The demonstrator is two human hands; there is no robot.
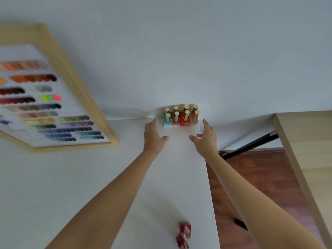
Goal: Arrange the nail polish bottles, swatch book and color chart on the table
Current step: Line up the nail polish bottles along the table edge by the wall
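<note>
Open hands (pixel 154 135) flank bottles (pixel 180 116) — perhaps untouched

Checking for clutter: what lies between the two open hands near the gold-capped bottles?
Only bare white table, seen in the head view; left hand and right hand flank it, bottles beyond.

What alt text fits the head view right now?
Both open hands, left hand and right hand, flank a cluster of nail polish bottles at the white table's far corner. A framed color chart lies left; two dark red bottles sit nearer.
</note>
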